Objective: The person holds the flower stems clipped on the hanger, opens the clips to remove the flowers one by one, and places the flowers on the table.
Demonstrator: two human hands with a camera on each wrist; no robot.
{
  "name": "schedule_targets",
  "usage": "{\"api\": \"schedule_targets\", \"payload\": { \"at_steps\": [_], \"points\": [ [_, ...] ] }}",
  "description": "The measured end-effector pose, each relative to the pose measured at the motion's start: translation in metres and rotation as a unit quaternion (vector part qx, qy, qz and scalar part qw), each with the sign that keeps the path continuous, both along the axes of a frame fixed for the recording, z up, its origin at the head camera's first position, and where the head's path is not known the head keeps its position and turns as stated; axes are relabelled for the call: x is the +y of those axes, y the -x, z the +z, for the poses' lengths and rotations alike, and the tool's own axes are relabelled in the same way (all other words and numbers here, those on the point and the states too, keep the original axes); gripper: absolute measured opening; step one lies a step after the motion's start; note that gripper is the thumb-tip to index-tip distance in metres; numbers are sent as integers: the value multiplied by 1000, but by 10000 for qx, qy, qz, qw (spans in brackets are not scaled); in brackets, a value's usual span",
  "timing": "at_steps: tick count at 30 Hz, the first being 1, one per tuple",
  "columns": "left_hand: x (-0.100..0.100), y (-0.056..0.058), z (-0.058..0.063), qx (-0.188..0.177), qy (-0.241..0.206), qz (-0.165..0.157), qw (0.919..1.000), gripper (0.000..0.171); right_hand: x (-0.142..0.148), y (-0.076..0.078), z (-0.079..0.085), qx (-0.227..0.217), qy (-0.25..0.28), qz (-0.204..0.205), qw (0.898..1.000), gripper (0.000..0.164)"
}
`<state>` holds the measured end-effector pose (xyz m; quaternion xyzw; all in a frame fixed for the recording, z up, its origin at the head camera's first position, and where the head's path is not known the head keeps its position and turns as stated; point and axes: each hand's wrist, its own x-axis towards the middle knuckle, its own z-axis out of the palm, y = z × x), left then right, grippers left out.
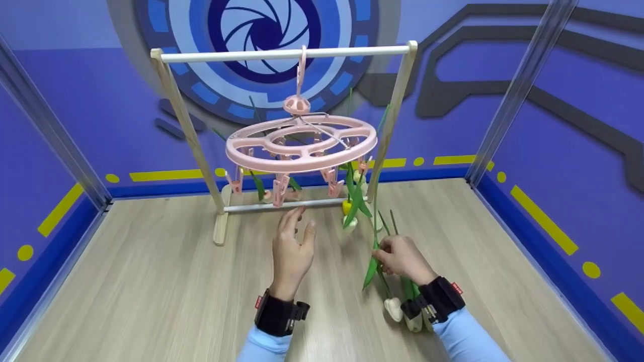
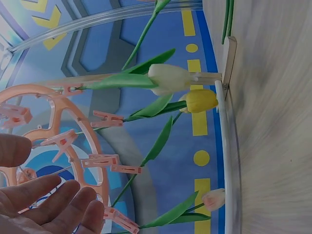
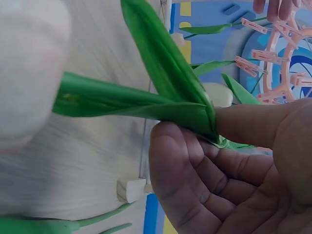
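Observation:
A white artificial tulip hangs head down from my right hand, which pinches its stem where the green leaves branch off. Its bloom looks large and blurred in the right wrist view. My left hand holds nothing; its fingers are extended and its thumb apart, beneath the pink round clip hanger. Upside-down tulips hang from the hanger's clips: a yellow tulip, a white tulip and a pale pink tulip among them.
The hanger hooks over the white top bar of a wooden-legged rack. More white tulips lie on the wood-grain table beneath my right wrist. Blue-purple printed panels enclose the back and sides.

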<state>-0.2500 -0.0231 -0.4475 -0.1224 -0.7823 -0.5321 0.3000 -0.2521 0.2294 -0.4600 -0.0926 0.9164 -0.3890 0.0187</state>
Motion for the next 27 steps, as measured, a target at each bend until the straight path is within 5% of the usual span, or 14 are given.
{"api": "schedule_targets", "payload": {
  "at_steps": [18, 27],
  "points": [
    [2, 4, -4, -44, 132, 97, 9999, 37, -8, 9, -21, -265, -617, 67, 9977, 31],
    [2, 4, -4, -224, 264, 166, 9993, 38, -15, 13, -29, -865, -788, -106, 9931, 27]
  ]
}}
